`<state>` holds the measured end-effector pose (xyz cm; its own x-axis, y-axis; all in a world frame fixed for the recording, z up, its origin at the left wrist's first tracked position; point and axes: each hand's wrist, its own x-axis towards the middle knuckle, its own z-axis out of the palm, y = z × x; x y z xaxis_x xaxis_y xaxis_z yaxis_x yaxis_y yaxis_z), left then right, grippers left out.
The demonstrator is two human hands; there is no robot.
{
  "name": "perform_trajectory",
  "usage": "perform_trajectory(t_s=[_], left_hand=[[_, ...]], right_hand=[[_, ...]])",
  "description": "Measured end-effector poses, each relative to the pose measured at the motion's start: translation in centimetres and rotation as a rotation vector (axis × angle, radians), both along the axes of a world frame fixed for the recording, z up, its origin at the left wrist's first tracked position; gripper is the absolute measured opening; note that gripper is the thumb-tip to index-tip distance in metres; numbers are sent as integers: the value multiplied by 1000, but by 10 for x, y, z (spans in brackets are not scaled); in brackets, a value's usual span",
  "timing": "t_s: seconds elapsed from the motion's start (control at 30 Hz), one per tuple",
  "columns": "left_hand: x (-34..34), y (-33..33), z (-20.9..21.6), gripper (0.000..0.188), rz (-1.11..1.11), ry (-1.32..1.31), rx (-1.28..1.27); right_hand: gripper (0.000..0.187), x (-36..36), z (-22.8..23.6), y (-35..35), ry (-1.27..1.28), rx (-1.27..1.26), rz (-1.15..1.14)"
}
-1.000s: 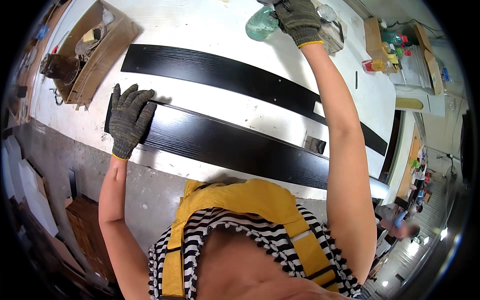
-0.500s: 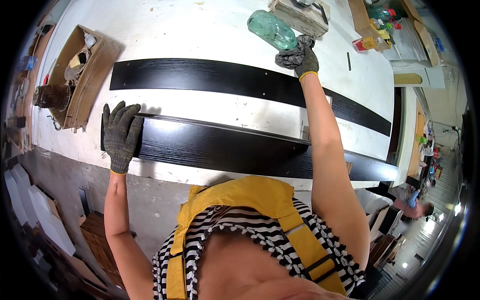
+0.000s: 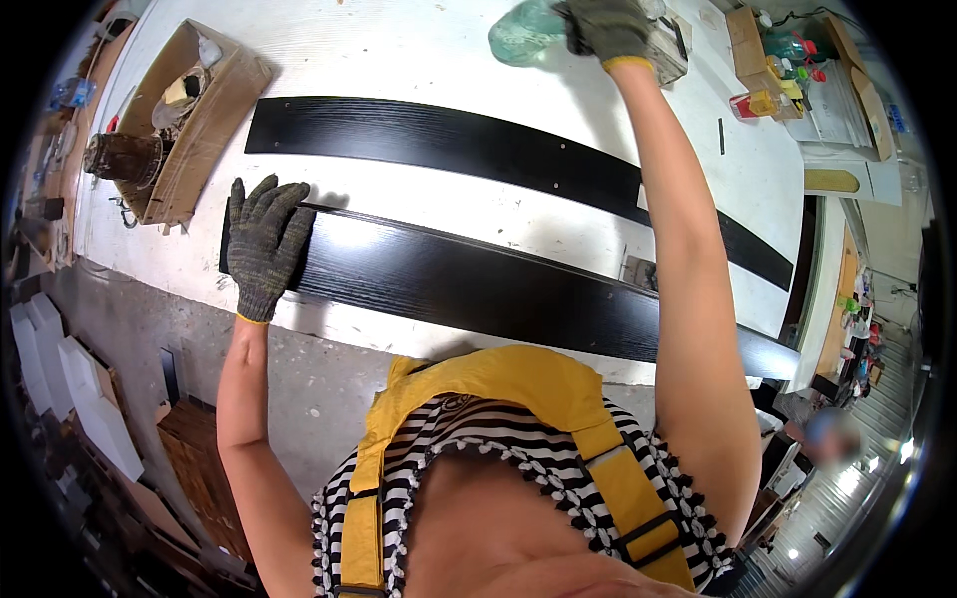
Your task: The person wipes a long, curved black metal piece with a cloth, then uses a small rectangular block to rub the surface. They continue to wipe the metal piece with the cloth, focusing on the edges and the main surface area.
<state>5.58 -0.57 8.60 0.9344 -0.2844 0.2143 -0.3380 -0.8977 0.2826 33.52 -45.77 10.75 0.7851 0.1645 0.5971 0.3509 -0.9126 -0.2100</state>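
My left hand (image 3: 267, 239), in a dark knitted glove with yellow cuff, lies flat with fingers stretched on the left end of a long black board (image 3: 449, 269) at the table's near edge. My right hand (image 3: 606, 30), gloved alike, reaches to the far side. Its fingers are closed at the right end of a translucent green plastic bottle (image 3: 523, 35), whose far part is cut off by the picture's edge. Any rag in that hand is hidden. Between board and bottle lies a second black board (image 3: 419, 130) with small holes, partly behind my right forearm.
A cardboard box (image 3: 189, 149) of odds and ends stands at the left, with a dark stained cylinder (image 3: 125, 157) on its edge. A worn block (image 3: 670, 55) sits beside my right hand. Another box (image 3: 748, 50) with bottles is at the far right. A blurred person (image 3: 832, 439) is in the background.
My right hand has moved away from me, from a crumpled dark rag to the green bottle. The bottle has shifted left and away. My left hand stays on the near board. The view has shifted slightly.
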Motion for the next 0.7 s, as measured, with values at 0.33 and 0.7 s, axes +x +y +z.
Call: perform_trajectory(t_s=[0.33, 0.7], left_hand=[[-4, 5, -5, 36, 5, -8, 47], [7, 7, -15, 38, -49, -70, 140]], right_hand=[[40, 2, 34, 79, 237, 108, -29], [38, -192, 93, 85, 515, 366, 482]])
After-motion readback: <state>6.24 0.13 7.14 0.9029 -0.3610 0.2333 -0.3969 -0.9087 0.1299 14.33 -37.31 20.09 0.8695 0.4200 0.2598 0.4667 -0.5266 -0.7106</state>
